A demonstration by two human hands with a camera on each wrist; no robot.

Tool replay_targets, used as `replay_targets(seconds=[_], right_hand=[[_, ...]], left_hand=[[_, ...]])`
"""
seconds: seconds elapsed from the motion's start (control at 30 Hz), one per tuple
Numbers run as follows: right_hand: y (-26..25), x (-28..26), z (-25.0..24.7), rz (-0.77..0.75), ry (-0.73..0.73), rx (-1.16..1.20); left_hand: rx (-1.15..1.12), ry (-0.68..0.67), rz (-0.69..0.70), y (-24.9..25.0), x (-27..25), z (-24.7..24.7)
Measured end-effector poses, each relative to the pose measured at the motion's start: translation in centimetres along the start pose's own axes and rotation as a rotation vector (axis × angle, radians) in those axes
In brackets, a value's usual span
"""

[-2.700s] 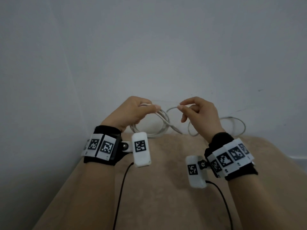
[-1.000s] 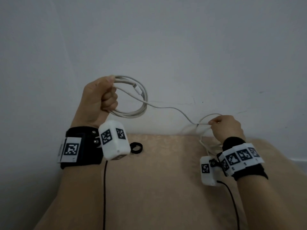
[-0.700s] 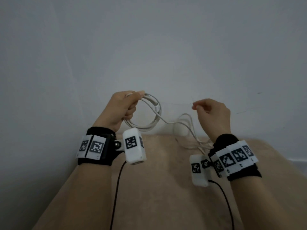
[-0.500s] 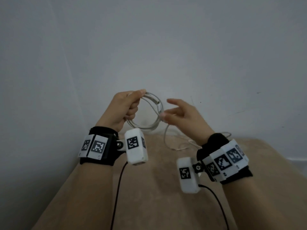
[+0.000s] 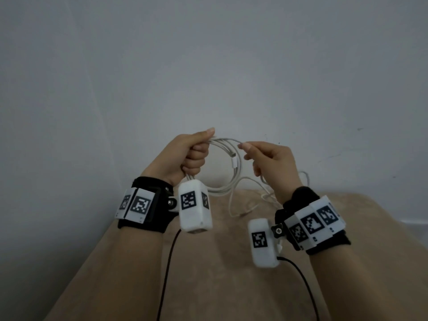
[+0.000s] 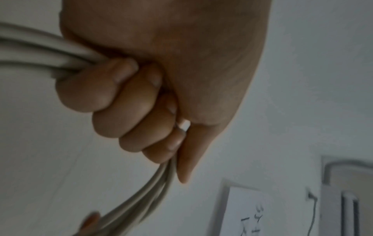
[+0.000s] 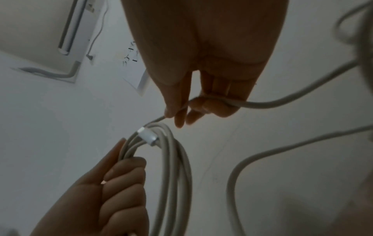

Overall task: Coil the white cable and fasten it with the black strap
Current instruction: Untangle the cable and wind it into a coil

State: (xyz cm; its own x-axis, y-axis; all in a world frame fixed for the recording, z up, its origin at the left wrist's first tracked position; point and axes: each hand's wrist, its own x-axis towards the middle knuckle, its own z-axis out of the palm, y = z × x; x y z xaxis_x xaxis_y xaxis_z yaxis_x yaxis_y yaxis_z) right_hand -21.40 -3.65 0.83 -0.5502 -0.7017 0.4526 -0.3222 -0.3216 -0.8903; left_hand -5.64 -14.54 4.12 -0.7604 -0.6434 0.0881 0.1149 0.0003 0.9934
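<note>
My left hand (image 5: 194, 154) grips a coil of several loops of the white cable (image 5: 228, 181), held up above the beige table (image 5: 208, 274). In the left wrist view its fingers (image 6: 125, 102) curl tight round the bundled strands (image 6: 40, 52). A white plug (image 5: 234, 161) sticks out of the coil (image 7: 173, 167). My right hand (image 5: 266, 158) pinches the free run of cable (image 7: 262, 104) just right of the coil, between thumb and fingers (image 7: 177, 110). The loose tail (image 5: 240, 212) trails down onto the table. The black strap is hidden from every view.
A plain grey wall (image 5: 208, 66) rises right behind the table's far edge. Black camera leads (image 5: 166, 262) run back from both wrists over the table. An air conditioner (image 7: 40, 32) and a paper sheet (image 6: 248, 212) on the wall show in the wrist views.
My left hand came down from high left with the coil. My right hand let go, opened beside the coil, then took the free cable again and brought it up to the loops.
</note>
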Motion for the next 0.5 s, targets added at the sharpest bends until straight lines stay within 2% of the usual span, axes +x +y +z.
replay_targets(seconds=[0.13, 0.27, 0.5], right_hand=[[-0.34, -0.3, 0.49, 0.055, -0.146, 0.051], [-0.95, -0.67, 0.61, 0.13, -0.236, 0.121], [-0.97, -0.92, 0.9, 0.159, -0.242, 0.135]], left_hand=[[-0.237, -0.059, -0.034, 0.18, 0.07, -0.18], [-0.362, -0.017, -0.012, 0.21, 0.34, 0.05], [-0.479, 0.119, -0.006, -0.06, 0.66, -0.14]])
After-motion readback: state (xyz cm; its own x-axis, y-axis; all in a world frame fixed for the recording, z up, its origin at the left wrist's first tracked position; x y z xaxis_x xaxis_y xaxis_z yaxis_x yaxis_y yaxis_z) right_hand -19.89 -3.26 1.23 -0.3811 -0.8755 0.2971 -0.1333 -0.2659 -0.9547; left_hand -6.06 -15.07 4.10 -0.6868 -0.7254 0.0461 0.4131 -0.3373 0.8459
